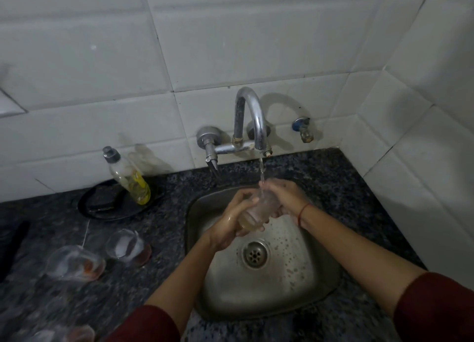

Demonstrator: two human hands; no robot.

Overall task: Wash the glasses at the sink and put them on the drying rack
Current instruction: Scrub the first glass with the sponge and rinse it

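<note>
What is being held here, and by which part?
A clear glass, held over the sink: left hand wraps its lower body and base, right hand grips near the rim.

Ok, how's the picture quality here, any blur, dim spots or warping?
Head view: dim overall; the glasses on the counter at lower left are smeared by blur; the faucet throws a curved shadow on the tiles; wide-angle bending skews the tile lines; the held glass shows fairly clearly.

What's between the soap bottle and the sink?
In the head view, only bare granite counter lies between the soap bottle and the sink.
</note>
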